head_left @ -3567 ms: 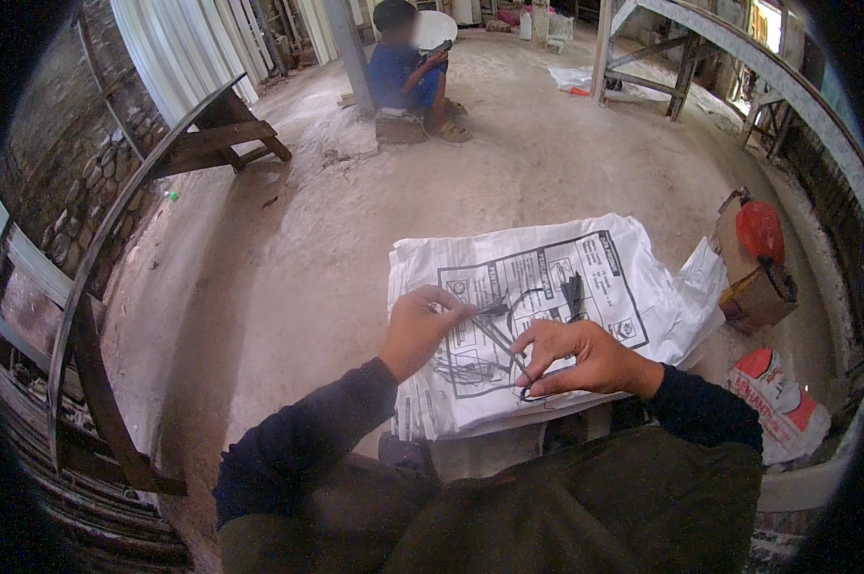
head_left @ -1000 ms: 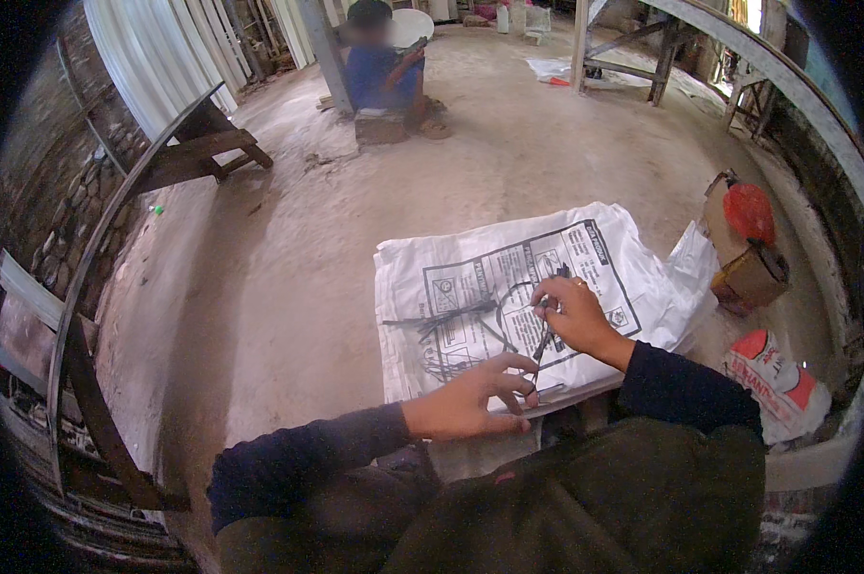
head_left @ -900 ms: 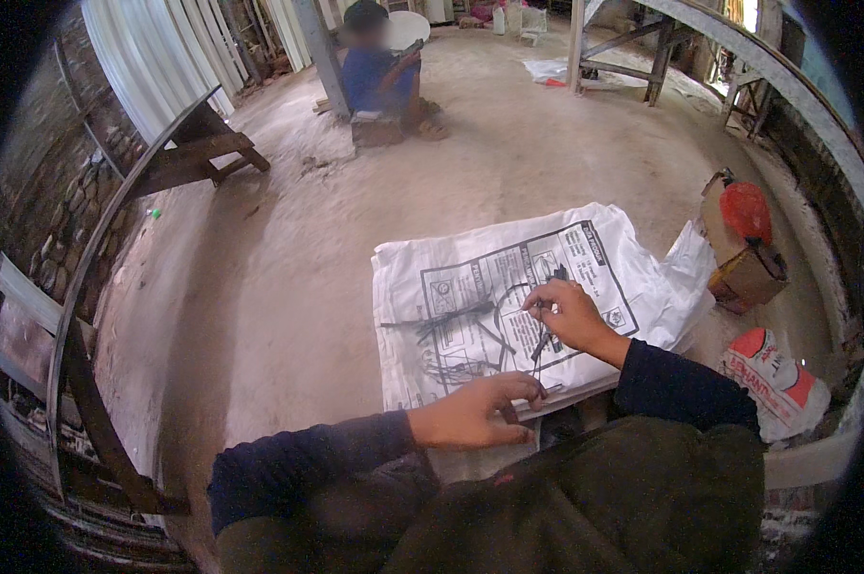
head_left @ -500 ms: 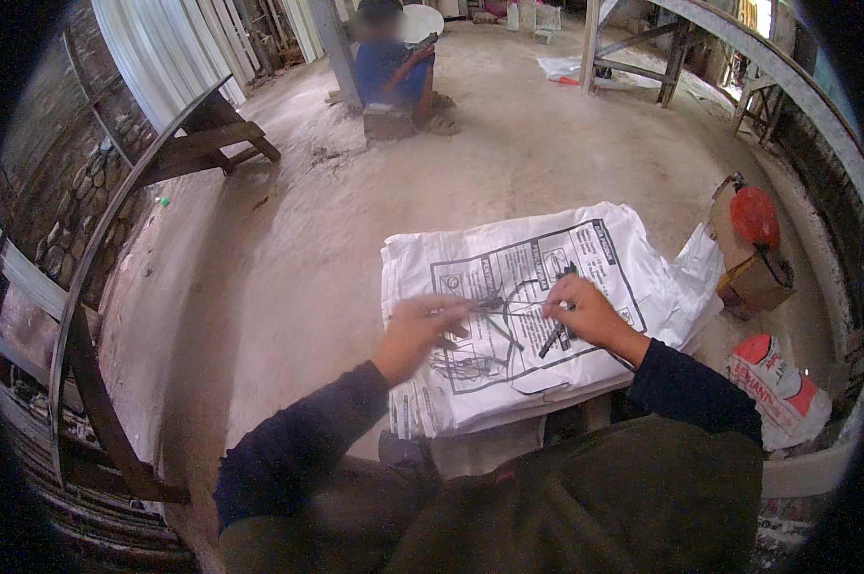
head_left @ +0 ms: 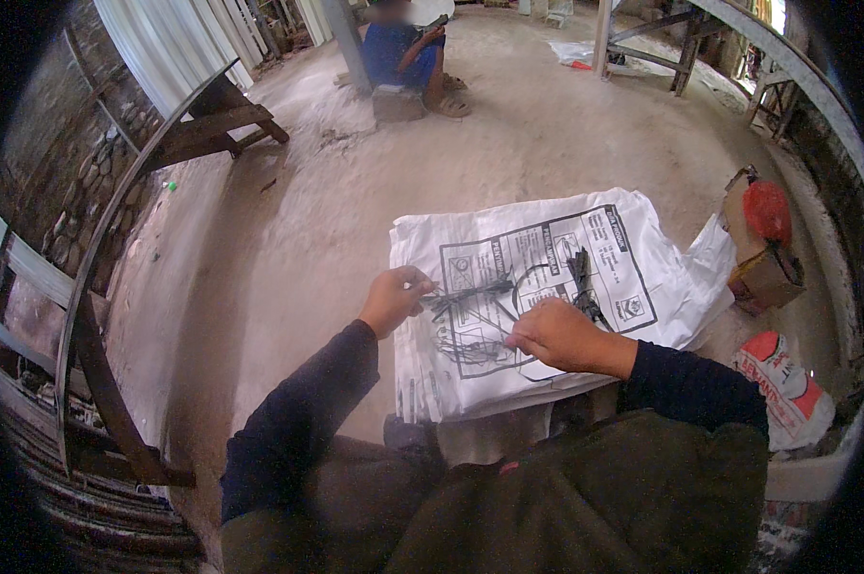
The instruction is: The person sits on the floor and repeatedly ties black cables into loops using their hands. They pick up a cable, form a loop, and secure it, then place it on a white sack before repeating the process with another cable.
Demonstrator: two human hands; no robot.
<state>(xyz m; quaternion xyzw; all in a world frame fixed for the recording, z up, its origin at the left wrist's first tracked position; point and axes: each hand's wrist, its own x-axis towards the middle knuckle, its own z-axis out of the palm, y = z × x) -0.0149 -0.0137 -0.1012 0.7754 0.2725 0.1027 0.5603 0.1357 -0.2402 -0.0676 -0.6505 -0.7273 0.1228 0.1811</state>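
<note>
A stack of white printed sacks [head_left: 671, 253] lies before me, with several thin black strips [head_left: 480, 288] spread over its top. At the stack's left edge my left hand [head_left: 394, 300] pinches the end of a strip between thumb and fingers. My right hand [head_left: 574, 337] is closed above the sack's middle, its fingertips gripping a thin dark strip. Whether both hands hold the same strip is hard to make out. Beyond the right hand sits a second bunch of black strips [head_left: 585, 285], partly covered by that hand.
At the right are a cardboard box [head_left: 772, 277] with a red bundle [head_left: 766, 210] and a red-and-white bag [head_left: 786, 387]. A wooden frame [head_left: 88, 364] curves along the left. A person in blue [head_left: 394, 57] sits beside a post farther off. A table [head_left: 786, 43] stands far right.
My hands have moved apart: the left went outward to the sack's left edge, the right came nearer and lower. The second bunch of strips now shows more on the sack. The view shifted slightly.
</note>
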